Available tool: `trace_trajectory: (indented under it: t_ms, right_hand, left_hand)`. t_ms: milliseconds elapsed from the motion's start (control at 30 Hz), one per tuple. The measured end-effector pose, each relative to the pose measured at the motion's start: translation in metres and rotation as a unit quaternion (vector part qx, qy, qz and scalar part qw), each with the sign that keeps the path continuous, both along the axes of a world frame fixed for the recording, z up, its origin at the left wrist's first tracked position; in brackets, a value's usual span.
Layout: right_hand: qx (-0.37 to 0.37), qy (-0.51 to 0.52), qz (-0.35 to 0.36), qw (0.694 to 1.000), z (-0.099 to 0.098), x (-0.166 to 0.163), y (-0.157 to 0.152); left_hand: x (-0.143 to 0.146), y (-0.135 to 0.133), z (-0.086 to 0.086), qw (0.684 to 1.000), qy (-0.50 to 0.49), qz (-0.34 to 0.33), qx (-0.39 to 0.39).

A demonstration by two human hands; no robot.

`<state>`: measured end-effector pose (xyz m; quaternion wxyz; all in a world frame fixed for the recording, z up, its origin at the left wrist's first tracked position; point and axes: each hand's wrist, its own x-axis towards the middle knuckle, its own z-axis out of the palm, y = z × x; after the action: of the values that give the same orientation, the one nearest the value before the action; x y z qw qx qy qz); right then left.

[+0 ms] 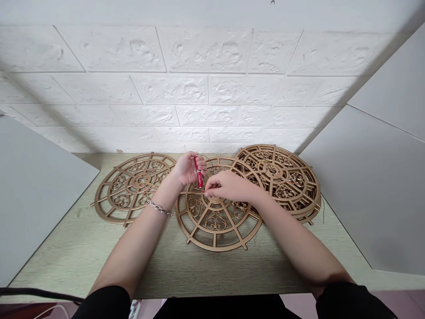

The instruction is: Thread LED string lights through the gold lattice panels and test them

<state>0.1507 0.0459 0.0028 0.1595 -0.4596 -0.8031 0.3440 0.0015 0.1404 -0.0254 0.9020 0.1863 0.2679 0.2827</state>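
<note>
My left hand (189, 168) is closed around a small red tube (199, 173), held upright over the middle gold wheel-shaped fretwork disc (217, 226). A silver bracelet (159, 208) sits on that wrist. My right hand (229, 186) hovers just right of the tube with fingertips pinched together near the disc's hub; what they pinch is too small to make out. A thin wire loops near the tube's top.
Another gold fretwork disc (128, 188) lies flat at the left. A stack of several such discs (285, 181) sits at the right, overlapping the middle one. Grey panels (375, 186) flank the wooden table (83, 248); a white brick wall is behind.
</note>
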Motion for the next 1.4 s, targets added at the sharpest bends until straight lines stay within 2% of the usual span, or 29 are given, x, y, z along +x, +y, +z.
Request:
trace_trajectory:
  t_ms: [133,233,400,467,700,1000,1233,1400]
  right_hand:
    - [0.087,-0.100,-0.032,0.991,-0.006,-0.006,-0.001]
    - [0.157,-0.162,-0.027,0.974,-0.009,-0.010,-0.002]
    - [0.274,-0.242,-0.007,0.931,-0.016,-0.017,-0.003]
    - [0.299,-0.263,-0.004,0.917,-0.018,-0.019,-0.004]
    - [0.318,-0.291,-0.010,0.902,-0.021,-0.020,-0.005]
    - [0.335,-0.279,0.001,0.900,-0.021,-0.017,-0.002]
    - [0.331,-0.275,-0.003,0.903,-0.019,-0.011,0.001]
    - [0.323,-0.284,-0.005,0.903,-0.016,-0.011,-0.001]
  left_hand:
    - [-0.001,0.000,0.001,1.000,-0.006,-0.002,-0.002]
    - [0.000,0.000,0.000,1.000,-0.009,-0.001,-0.004]
    - [0.001,0.001,-0.004,1.000,-0.018,0.008,-0.001]
    - [0.001,0.000,-0.004,1.000,-0.023,0.010,-0.002]
    - [0.006,-0.004,-0.001,0.999,-0.016,0.043,-0.017]
    - [0.006,-0.005,0.001,0.998,-0.031,0.055,-0.031]
    - [0.005,-0.005,0.005,0.993,-0.038,0.100,-0.044]
    - [0.006,-0.006,0.003,0.992,-0.035,0.107,-0.057]
